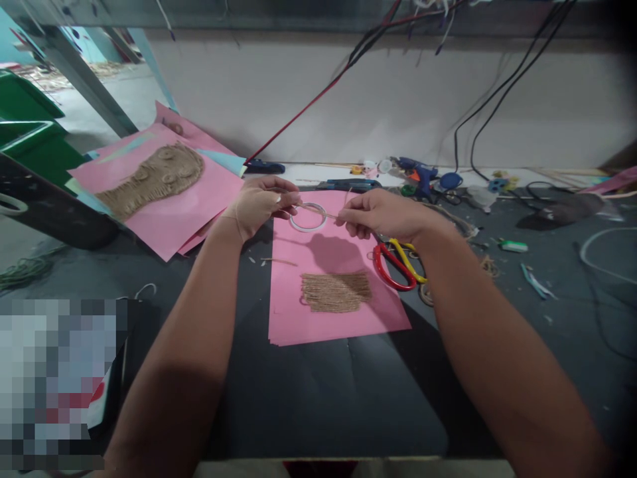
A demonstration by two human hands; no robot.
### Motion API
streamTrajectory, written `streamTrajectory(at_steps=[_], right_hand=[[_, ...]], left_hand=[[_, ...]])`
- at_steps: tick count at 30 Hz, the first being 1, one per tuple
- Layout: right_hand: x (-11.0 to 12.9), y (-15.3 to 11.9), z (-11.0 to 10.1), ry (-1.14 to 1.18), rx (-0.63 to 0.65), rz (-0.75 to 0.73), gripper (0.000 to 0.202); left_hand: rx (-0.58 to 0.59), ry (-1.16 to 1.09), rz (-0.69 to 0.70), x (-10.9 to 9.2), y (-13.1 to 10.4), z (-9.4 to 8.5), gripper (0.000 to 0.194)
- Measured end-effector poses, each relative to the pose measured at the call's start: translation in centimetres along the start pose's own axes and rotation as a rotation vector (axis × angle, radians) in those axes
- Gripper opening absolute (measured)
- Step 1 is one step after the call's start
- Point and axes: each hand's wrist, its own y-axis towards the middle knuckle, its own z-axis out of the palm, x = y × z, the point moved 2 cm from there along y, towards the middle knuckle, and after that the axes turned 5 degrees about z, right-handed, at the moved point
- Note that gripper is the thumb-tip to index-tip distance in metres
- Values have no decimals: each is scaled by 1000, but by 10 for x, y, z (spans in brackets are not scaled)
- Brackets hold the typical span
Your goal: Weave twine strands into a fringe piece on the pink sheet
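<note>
Over the top part of a pink sheet [293, 325], a short brown strand [323, 212] is stretched between both hands. Its left end is pinched by my left hand [263, 204], its right end by my right hand [378, 214]. A white ring [309, 229] shows just below the strand, between the hands; whether it lies on the sheet I cannot tell. Lower on the sheet is a rectangular patch of brown twine rows [336, 292]. Scissors with red and yellow handles [395, 269] lie at the sheet's right edge, partly beneath my right hand.
Pink sheets [199, 212] bearing a brown twine shape [159, 179] lie at the left, near a dark cylinder [60, 206]. A blue glue gun [421, 174] and a cutter [348, 184] are at the back. Cables hang from above. Scraps are scattered on the right.
</note>
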Motion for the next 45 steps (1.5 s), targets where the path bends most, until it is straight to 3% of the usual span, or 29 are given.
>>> streamTrajectory(at_steps=[7,12,16,21,26,31,39,43,45], right_hand=[[-2,-3,-3,-46,-2,9,27],[1,-4,-4,-142,-17,23,31],[7,-6,-1,-264,-22,52,32],[17,-9,4,-294,-12,29,29],[23,-11,7,-315,-47,6,34],[21,-10,6,-318,-43,-6,39],[18,-17,-4,-119,-33,19,31],[21,-21,-4,-146,-2,-32,41],[22,-20,-3,-160,-8,-47,32]], left_hand=[[72,74,20,4,0,-9,17],[301,401,8,0,-3,-18,20],[425,635,3,-10,-4,-10,26],[378,505,134,-30,-11,22,23],[358,400,118,-31,-13,43,12],[362,455,110,-23,-10,41,9],[363,483,86,-21,-10,36,13],[383,502,84,-20,-10,34,13],[397,499,86,-20,-10,33,12]])
